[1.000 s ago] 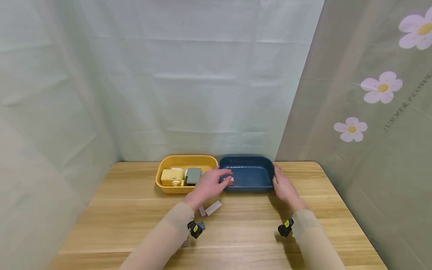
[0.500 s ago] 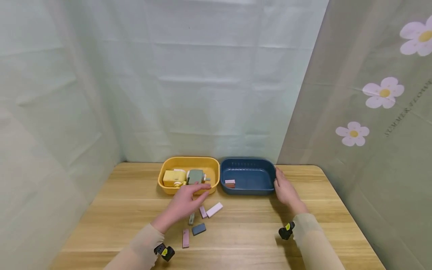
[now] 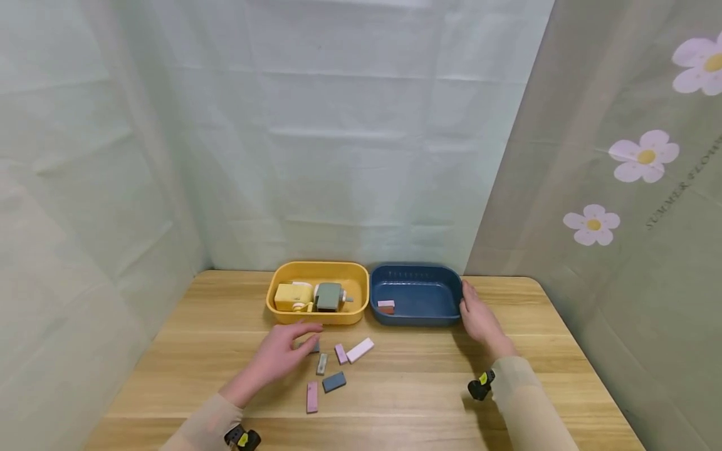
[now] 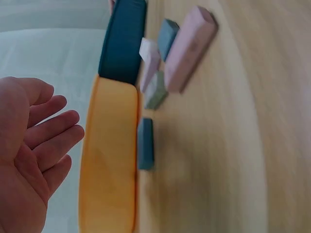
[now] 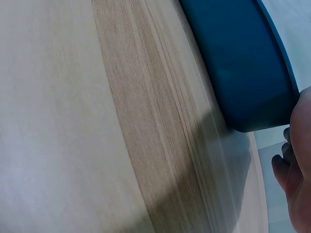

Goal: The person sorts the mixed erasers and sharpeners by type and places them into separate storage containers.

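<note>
The person's left hand (image 3: 276, 352) hangs in the air above the wooden table (image 3: 412, 388), in front of the yellow tray (image 3: 318, 273). Its fingers are loosely bent and a little spread, the thumb stands apart from them, and nothing is pinched between. Nearest to the fingertips lies a blue-grey block (image 3: 315, 347), which the hand partly covers in the head view; in the left wrist view it is seen apart from the hand.

To the right of this hand, five more blocks lie flat on the table: a small lilac block (image 3: 341, 354) with its end close to a pale pink block (image 3: 360, 350), a grey-green block (image 3: 322, 364), a dark blue block (image 3: 334, 382) and a pink block (image 3: 313, 398).

The right hand (image 3: 481, 318) rests against the outer right side of the blue tray (image 3: 425, 297). Its fingers seem rather straight and close together, though the tips are not well visible. Inside this tray, at the near left corner, a light pink block (image 3: 386, 304) lies beside a red-brown block (image 3: 387, 310).

The yellow tray holds a yellow toy (image 3: 292, 296) and a grey-green toy (image 3: 329, 297).
</note>
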Available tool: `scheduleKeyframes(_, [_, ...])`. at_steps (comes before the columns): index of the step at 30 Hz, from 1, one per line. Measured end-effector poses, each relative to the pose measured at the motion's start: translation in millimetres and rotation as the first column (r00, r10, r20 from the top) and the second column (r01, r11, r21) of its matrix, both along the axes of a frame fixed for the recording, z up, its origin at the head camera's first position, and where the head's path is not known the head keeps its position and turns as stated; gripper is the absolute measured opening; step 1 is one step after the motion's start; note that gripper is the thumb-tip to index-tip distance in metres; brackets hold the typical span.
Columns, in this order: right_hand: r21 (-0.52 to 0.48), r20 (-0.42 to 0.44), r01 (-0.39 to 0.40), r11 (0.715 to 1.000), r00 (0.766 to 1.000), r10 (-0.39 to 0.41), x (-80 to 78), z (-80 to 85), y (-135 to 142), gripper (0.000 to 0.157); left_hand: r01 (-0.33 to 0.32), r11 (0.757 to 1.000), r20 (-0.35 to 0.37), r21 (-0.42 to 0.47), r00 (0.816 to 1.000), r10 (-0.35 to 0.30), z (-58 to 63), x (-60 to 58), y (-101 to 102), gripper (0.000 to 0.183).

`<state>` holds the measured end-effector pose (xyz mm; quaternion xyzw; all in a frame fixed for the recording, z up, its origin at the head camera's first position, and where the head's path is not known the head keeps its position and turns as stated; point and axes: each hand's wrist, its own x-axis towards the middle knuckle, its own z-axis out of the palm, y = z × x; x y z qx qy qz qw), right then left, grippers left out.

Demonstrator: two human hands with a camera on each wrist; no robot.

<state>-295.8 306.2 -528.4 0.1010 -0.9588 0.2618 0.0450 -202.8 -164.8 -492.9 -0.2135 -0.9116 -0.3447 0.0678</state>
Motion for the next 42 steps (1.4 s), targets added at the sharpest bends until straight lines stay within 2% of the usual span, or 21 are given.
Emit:
scheduleKeyframes(4, [0.008, 0.013, 0.003, 1.000, 1.000, -0.003, 0.2, 1.0, 0.0, 0.057, -0.028, 1.000, 0.041, -0.009, 0.999, 0.029, -3.5, 2.4, -9.4, 0.022])
scheduleKeyframes(11, [-0.007, 0.016, 0.003, 1.000, 1.000, -0.003, -0.3, 2.4, 0.4, 0.057, -0.033, 0.999, 0.097, -0.015, 0.995, 0.035, -9.7, 6.2, -18.6, 0.021])
scheduleKeyframes(18, [-0.007, 0.019, 0.005, 1.000, 1.000, -0.005, -1.4, 3.6, 1.6, 0.057, -0.044, 0.999, 0.179, 0.023, 0.983, 0.039, -13.2, 4.1, -21.3, 0.024])
scheduleKeyframes(25, [-0.009, 0.028, 0.008, 1.000, 1.000, -0.008, 0.4, 2.6, -0.7, 0.057, -0.047, 0.998, 0.225, 0.037, 0.974, 0.037, -17.0, 1.2, -22.2, 0.027])
scheduleKeyframes(34, [-0.010, 0.027, 0.013, 1.000, 1.000, -0.013, 1.5, 3.1, -2.0, 0.057, -0.027, 0.997, 0.209, -0.072, 0.977, 0.042, -26.7, -5.6, -25.8, 0.041])
scheduleKeyframes(42, [-0.010, 0.005, 0.013, 1.000, 1.000, -0.013, 2.9, 3.7, -1.7, 0.056, -0.010, 0.983, 0.212, -0.185, 0.976, 0.050, -31.4, -8.8, -22.5, 0.047])
